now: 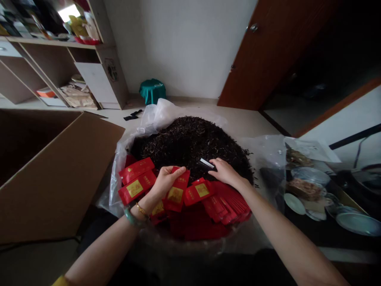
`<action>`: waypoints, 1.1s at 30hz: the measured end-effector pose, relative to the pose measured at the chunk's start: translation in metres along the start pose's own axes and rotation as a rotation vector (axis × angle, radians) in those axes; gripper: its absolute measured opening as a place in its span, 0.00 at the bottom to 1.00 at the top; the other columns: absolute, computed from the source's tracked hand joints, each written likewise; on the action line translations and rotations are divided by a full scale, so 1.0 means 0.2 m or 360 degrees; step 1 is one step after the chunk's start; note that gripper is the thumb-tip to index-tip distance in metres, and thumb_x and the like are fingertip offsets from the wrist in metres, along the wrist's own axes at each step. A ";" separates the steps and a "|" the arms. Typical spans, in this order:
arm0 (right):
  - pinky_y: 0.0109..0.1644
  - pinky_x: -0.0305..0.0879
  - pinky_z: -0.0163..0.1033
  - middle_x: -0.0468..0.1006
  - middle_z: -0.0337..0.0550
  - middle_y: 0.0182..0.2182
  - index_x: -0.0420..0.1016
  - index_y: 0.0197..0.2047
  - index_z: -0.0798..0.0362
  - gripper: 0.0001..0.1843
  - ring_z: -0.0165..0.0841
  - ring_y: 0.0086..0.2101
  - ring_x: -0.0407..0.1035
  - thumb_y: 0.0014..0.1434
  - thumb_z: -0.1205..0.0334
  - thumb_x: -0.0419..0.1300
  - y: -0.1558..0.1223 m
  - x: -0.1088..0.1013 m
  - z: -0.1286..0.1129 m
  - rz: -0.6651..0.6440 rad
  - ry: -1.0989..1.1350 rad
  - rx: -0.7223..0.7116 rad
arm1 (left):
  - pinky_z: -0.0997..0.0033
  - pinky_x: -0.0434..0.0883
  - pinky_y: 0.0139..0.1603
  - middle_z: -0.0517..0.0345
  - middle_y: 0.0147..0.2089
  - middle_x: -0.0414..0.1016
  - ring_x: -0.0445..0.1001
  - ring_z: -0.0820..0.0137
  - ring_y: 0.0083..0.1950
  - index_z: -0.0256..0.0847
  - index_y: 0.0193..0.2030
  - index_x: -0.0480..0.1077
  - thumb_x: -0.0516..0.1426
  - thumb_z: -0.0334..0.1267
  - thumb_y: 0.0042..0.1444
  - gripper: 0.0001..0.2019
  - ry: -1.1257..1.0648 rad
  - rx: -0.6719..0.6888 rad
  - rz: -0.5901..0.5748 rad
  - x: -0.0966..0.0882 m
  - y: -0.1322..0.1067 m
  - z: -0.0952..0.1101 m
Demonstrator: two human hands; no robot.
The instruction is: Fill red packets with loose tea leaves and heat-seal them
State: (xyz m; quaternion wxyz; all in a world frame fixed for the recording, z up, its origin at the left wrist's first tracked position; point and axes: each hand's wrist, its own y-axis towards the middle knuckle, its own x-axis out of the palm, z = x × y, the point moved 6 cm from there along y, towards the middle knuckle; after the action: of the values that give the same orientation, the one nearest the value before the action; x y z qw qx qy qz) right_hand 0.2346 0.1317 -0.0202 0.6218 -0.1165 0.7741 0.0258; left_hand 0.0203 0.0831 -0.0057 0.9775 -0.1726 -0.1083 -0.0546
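Observation:
A heap of dark, dry loose-leaf tea (196, 137) fills the clear plastic bag (157, 113) in front of me. My left hand (166, 180) is closed on a red tea packet (179, 184) with a gold square on it, thumb on top near its upper end. In my right hand (225, 171) is a small black object (207, 165) with a white strip along its top, held at the near side of the heap; its exact kind I cannot make out. More red packets (136, 186) lie left of my left hand, and a fanned row of them (229, 202) lies beneath my right forearm.
An open cardboard box (65, 171) stands at the left. At the right, several dishes (357, 223) and lids sit on a dark surface. Behind the bag are a green covered stool or bin (152, 90), a shelf unit (107, 71) and a brown door (268, 51).

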 end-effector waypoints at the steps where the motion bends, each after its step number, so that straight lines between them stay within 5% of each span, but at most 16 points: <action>1: 0.52 0.64 0.39 0.75 0.53 0.47 0.71 0.53 0.58 0.20 0.40 0.48 0.71 0.56 0.65 0.62 0.00 0.03 0.02 -0.0056 -0.0069 0.0039 | 0.79 0.62 0.19 0.62 0.17 0.71 0.65 0.77 0.18 0.35 0.22 0.73 0.68 0.53 0.39 0.20 0.0005 -0.0017 0.0014 0.00 0.00 0.00; 8: 0.53 0.63 0.42 0.72 0.57 0.51 0.69 0.55 0.57 0.23 0.44 0.51 0.69 0.56 0.64 0.62 -0.01 0.02 0.02 -0.0074 -0.0161 0.0089 | 0.78 0.55 0.17 0.62 0.15 0.65 0.59 0.79 0.16 0.37 0.17 0.64 0.60 0.66 0.40 0.29 0.0138 0.0033 -0.0072 0.02 0.02 -0.02; 12: 0.46 0.67 0.37 0.77 0.49 0.45 0.74 0.49 0.55 0.15 0.35 0.42 0.73 0.61 0.58 0.57 -0.06 -0.08 -0.20 0.0097 0.0491 -0.0190 | 0.77 0.48 0.17 0.66 0.14 0.57 0.51 0.81 0.16 0.40 0.15 0.56 0.56 0.72 0.38 0.33 0.0310 0.0177 -0.0113 0.01 0.05 -0.05; 17: 0.34 0.66 0.35 0.79 0.39 0.27 0.78 0.33 0.54 0.11 0.30 0.28 0.71 0.52 0.54 0.65 -0.14 -0.13 -0.39 0.0100 0.1021 -0.0256 | 0.77 0.49 0.18 0.67 0.15 0.54 0.51 0.80 0.18 0.39 0.17 0.57 0.51 0.73 0.42 0.33 0.0472 0.0230 -0.0209 0.03 0.06 -0.09; 20: 0.33 0.64 0.35 0.78 0.38 0.24 0.77 0.27 0.55 0.09 0.30 0.27 0.70 0.53 0.58 0.64 -0.16 -0.12 -0.40 0.0104 0.1081 -0.0197 | 0.76 0.49 0.18 0.66 0.16 0.55 0.51 0.80 0.18 0.39 0.18 0.58 0.50 0.71 0.46 0.32 0.0556 0.0232 -0.0276 0.03 0.06 -0.09; 29: 0.37 0.66 0.37 0.80 0.41 0.30 0.77 0.33 0.56 0.08 0.32 0.31 0.72 0.52 0.61 0.61 -0.13 -0.06 -0.39 -0.0090 0.1296 -0.0187 | 0.75 0.59 0.25 0.61 0.23 0.71 0.64 0.73 0.25 0.35 0.29 0.74 0.57 0.55 0.47 0.21 0.0937 0.0212 -0.0381 0.00 0.07 0.01; 33: 0.37 0.65 0.36 0.81 0.42 0.31 0.78 0.34 0.55 0.08 0.32 0.32 0.73 0.53 0.61 0.60 -0.14 -0.11 -0.32 -0.0331 0.0919 -0.0163 | 0.75 0.59 0.27 0.61 0.23 0.72 0.65 0.72 0.27 0.36 0.28 0.76 0.56 0.51 0.49 0.18 0.1410 0.0290 -0.0432 -0.05 0.10 0.04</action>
State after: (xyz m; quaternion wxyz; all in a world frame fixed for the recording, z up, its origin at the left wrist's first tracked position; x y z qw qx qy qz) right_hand 0.1828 0.0959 0.0180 0.3688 -0.2287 0.9003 -0.0331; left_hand 0.0110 0.1050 -0.0069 0.9247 -0.0305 0.2933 -0.2406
